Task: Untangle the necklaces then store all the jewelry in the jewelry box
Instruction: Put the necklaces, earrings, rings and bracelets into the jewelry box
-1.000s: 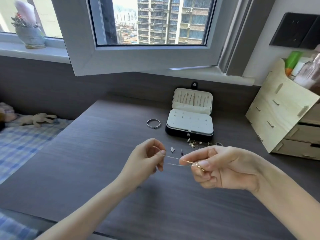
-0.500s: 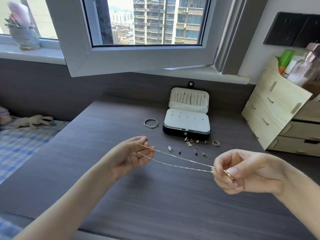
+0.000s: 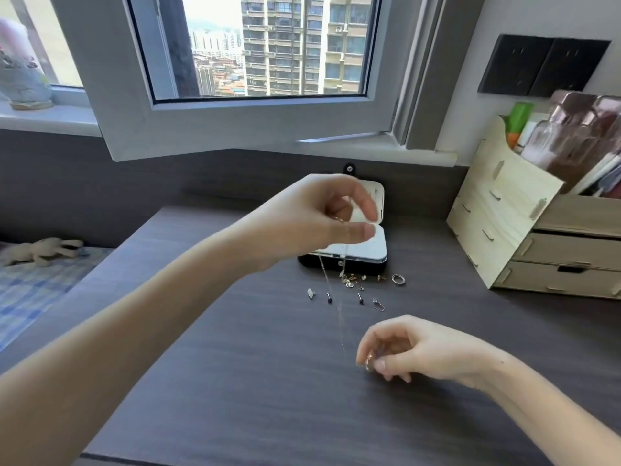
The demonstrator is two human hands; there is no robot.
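Chain (image 3: 339,314) runs from your left hand (image 3: 312,216), pinching it before the jewelry box (image 3: 369,264), to your right hand (image 3: 413,351), pinching its nearer end; pulling harder may snap it.

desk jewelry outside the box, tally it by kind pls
thin silver chain necklace, pinched by left hand and right hand: 1
round silver ring: 1
dark-tipped stud earrings: 2
silver hook earring: 1
silver diamond-shaped piece: 1
heap of small gold pieces: too small to count
total: 6, plus the heap
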